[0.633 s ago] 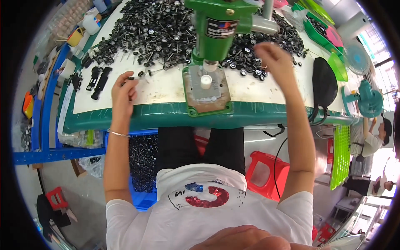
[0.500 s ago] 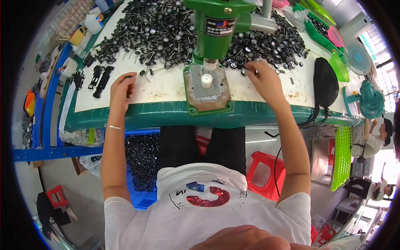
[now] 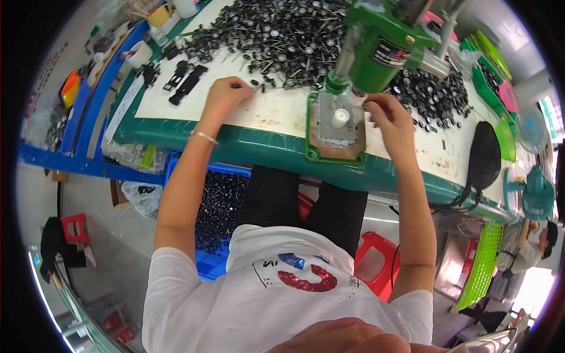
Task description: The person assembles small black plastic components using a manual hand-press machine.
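My left hand (image 3: pixel 226 97) is over the white table top with its fingers pinched. A small dark piece shows at its fingertips, too small to name. Beside it lie a few small black wheels on metal axles (image 3: pixel 265 83). My right hand (image 3: pixel 391 120) is closed at the fingertips, just right of the green hand press (image 3: pixel 376 62); what it pinches is hidden. Beneath the press's ram, a white round holder (image 3: pixel 340 117) stands upright on the grey plate (image 3: pixel 326 112) of the press base.
A large heap of black wheels with axles (image 3: pixel 282 35) covers the table's back; loose wheels (image 3: pixel 435 97) spread right of the press. Black toy-car chassis (image 3: pixel 188 85) lie at the left. A black padded object (image 3: pixel 484 156) hangs over the right edge. A blue crate (image 3: pixel 220 206) of parts stands below.
The view has turned and shifted, so the table sits tilted. My right hand has come from the loose wheels to the press. My left hand has moved toward the few wheels near the heap.
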Action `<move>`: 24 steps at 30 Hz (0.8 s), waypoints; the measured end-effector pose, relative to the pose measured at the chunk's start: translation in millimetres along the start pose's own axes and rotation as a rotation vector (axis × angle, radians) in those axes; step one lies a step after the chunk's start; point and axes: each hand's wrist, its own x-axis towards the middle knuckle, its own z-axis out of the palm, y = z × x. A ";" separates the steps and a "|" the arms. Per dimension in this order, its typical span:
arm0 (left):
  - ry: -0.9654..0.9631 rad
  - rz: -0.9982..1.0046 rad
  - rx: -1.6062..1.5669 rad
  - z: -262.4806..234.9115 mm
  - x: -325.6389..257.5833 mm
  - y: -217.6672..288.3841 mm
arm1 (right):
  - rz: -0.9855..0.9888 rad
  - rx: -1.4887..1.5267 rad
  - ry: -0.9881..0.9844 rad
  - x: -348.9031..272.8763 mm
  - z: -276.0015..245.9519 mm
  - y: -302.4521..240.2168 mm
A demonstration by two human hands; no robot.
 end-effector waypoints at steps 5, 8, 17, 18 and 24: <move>0.041 -0.102 -0.367 -2.2 -26.5 12.8 | 0.172 0.105 -0.140 -4.5 21.4 -7.5; -0.012 -0.085 -0.656 4.7 -35.5 18.6 | 0.151 0.169 -0.087 -8.2 30.7 -5.2; -0.434 0.030 -1.033 57.1 -73.9 82.2 | -0.070 -0.053 -0.007 -15.4 26.2 -15.1; -0.464 0.017 -1.038 60.3 -77.7 87.3 | -0.072 -0.053 -0.010 -20.7 25.9 -20.0; -0.541 0.038 -0.912 65.5 -98.3 100.5 | -0.019 0.135 -0.041 -43.0 40.1 -34.4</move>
